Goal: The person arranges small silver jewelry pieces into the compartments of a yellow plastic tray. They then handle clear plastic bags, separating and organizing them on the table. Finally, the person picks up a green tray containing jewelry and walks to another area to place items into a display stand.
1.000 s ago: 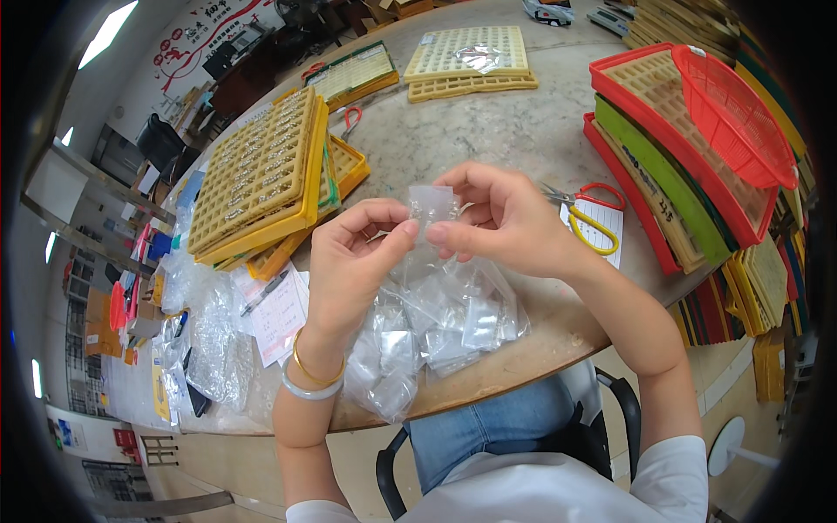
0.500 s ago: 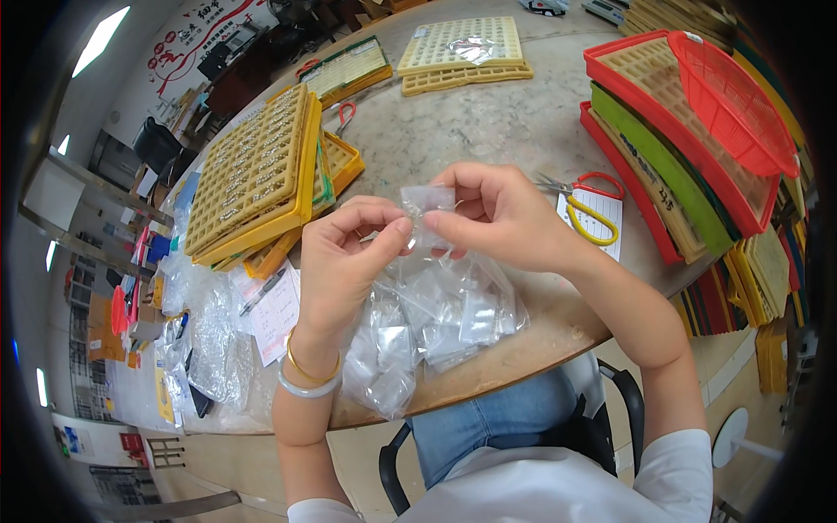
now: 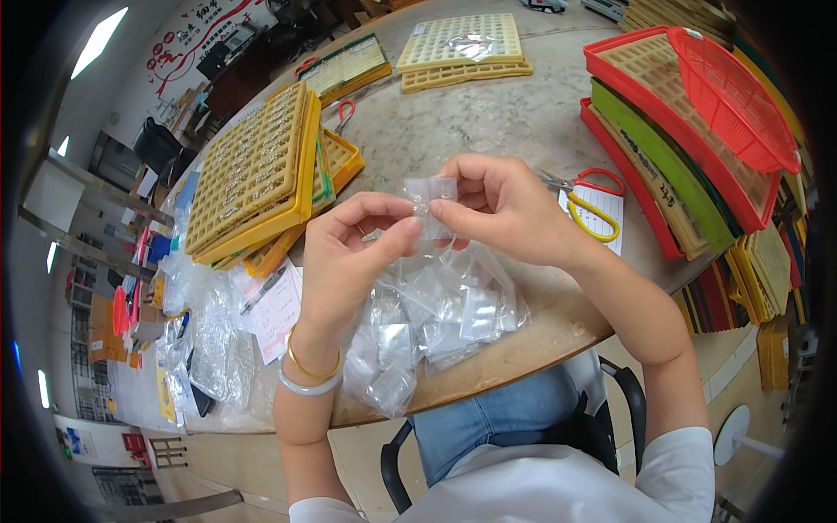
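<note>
My right hand (image 3: 514, 213) pinches a small clear plastic bag (image 3: 429, 189) between thumb and fingers, in front of me above the table's near part. From the other side my left hand (image 3: 349, 248) has thumb and forefinger closed at the bag's left edge. Something tiny and shiny shows near the left fingertips, too small to name. Below both hands lies a larger clear bag (image 3: 471, 279) filled with several small clear bags (image 3: 392, 344), close to the table's front edge.
At the left stand stacked yellow trays (image 3: 248, 170) holding small shiny pieces, beside bubble wrap (image 3: 218, 340) and a written sheet (image 3: 275, 318). Scissors (image 3: 595, 209) with red and yellow handles lie right. Further right are red trays (image 3: 628, 187) and a red basket (image 3: 728, 96). Pale trays (image 3: 462, 44) sit at the back.
Both hands have shifted slightly, and the small bag sits a little higher. My left fingertips look slightly further apart than before. The things on the table stay in place.
</note>
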Demonstrator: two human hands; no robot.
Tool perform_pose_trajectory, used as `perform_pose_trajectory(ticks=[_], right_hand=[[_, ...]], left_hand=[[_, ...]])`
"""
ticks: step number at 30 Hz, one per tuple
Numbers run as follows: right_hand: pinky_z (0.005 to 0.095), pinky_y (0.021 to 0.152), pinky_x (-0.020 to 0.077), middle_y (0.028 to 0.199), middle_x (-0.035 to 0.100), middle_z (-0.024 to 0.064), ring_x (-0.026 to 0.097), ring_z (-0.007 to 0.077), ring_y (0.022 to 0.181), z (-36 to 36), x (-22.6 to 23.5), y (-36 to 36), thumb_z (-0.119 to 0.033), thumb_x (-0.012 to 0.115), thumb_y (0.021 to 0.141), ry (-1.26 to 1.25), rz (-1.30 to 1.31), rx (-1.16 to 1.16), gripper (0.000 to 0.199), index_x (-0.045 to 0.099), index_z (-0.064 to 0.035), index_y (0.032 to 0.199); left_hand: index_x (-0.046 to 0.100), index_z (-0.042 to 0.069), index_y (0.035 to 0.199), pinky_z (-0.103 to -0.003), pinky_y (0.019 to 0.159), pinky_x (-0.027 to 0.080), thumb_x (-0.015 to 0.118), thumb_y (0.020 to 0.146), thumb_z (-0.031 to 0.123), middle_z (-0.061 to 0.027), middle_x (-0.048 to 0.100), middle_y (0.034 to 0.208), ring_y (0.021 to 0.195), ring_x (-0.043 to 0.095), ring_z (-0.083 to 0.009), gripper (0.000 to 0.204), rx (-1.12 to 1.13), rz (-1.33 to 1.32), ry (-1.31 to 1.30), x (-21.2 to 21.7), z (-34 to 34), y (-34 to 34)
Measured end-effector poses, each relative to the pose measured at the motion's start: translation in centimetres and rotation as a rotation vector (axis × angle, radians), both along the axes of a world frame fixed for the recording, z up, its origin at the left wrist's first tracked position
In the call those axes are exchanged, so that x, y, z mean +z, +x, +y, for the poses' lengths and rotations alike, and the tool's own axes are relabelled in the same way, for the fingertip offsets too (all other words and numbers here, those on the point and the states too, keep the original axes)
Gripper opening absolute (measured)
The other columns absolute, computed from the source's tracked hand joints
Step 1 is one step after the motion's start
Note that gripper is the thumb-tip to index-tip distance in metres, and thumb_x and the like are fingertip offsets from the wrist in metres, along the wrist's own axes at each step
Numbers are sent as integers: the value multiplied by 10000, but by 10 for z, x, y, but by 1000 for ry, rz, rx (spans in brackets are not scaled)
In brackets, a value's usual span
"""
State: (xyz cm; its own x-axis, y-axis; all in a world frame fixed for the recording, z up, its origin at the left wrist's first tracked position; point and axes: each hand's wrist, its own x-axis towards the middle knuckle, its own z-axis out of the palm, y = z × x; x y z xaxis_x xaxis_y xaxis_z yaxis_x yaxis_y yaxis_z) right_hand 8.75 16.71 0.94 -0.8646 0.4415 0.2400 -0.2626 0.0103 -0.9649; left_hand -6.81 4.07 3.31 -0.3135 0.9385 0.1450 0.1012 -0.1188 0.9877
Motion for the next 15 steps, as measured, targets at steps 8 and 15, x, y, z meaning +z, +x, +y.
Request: perform_pose_trajectory(ticks=[8, 15], right_hand=[[240, 582, 487, 676, 614, 61, 596, 93, 632, -6, -10, -4, -98, 685, 816, 435, -8, -257, 144, 617, 18, 866], [251, 611, 510, 741, 651, 77, 614, 113, 657, 2, -16, -8, -77, 635, 858, 149, 48, -50, 103, 609, 20, 883]], left_hand=[[596, -19, 937, -232, 652, 553, 691, 852, 94, -34, 616, 877, 776, 586, -75, 170, 65, 461, -62, -8, 1, 3], [585, 2, 923, -240, 666, 555, 603, 924, 120, -37, 612, 804, 737, 595, -72, 119, -89, 70, 12, -17, 9, -4]])
